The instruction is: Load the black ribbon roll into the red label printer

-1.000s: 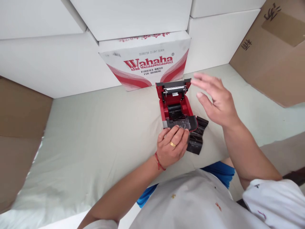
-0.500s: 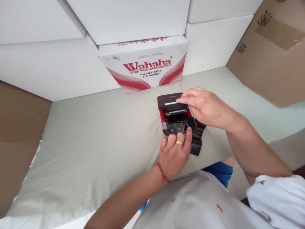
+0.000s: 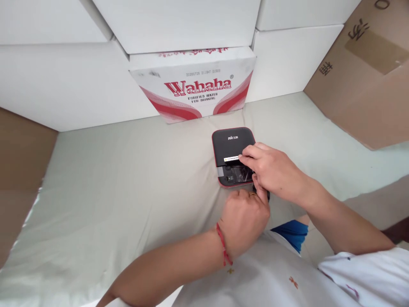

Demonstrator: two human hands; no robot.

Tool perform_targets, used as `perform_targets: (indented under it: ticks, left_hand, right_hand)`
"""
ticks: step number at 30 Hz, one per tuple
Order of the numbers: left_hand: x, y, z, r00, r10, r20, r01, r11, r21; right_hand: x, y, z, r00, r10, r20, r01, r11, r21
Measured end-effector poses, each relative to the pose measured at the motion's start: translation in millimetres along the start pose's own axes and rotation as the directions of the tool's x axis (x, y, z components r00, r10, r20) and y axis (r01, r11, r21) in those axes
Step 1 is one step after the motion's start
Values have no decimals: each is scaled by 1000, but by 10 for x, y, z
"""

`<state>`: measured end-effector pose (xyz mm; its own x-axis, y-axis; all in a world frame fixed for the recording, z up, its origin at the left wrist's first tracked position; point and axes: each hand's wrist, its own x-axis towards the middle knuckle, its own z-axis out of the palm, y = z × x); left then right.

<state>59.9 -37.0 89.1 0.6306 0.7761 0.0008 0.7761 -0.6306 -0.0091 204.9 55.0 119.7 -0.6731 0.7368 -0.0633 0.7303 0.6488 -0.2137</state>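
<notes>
A small black receipt printer (image 3: 223,143) with a red rim lies on the cloth-covered surface. Its lid is down, or nearly so, with a white label strip along the front edge. My right hand (image 3: 271,168) has its fingertips on that edge at the right, thumb mostly hidden. Just below the front right corner, my left hand (image 3: 244,215) is closed, with a ring and a red string bracelet. Its curled fingers appear to hold black plastic film (image 3: 268,195), of which only small bits show. Shiny clear film or wrinkled plastic covers part of the printer's front panel.
A Wahaha water carton (image 3: 198,89) stands behind the printer against stacked white boxes (image 3: 179,25). Brown cardboard boxes flank the surface at the left (image 3: 22,170) and right (image 3: 358,89). Pale green cloth (image 3: 128,192) covers the surface.
The printer's lid has swung down, hiding the roller and red interior. My right hand has moved down with it. My left hand has slid right and curled, covering most of the black film.
</notes>
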Motion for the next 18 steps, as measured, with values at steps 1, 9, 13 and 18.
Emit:
perform_targets:
  ticks: [1,9,13,18]
  left_hand:
    - [0,-6,19,999,10,-33,-10,1000,-2]
    - [-11,-99,109,965,59,-257,-70,997,-35]
    - [-19,-249,-6,952,-31,-304,-21,986,-165]
    - [-83,-637,-63,872,-295,-391,17,816,-578]
  right_hand:
    - [-11,-2,13,1000,-11,-9,11,1000,-1]
    - [-92,124,98,984,-88,-157,91,996,10]
    - [-192,127,299,924,-67,-376,105,991,82]
    - [-422,-41,593,834,-133,-535,265,948,177]
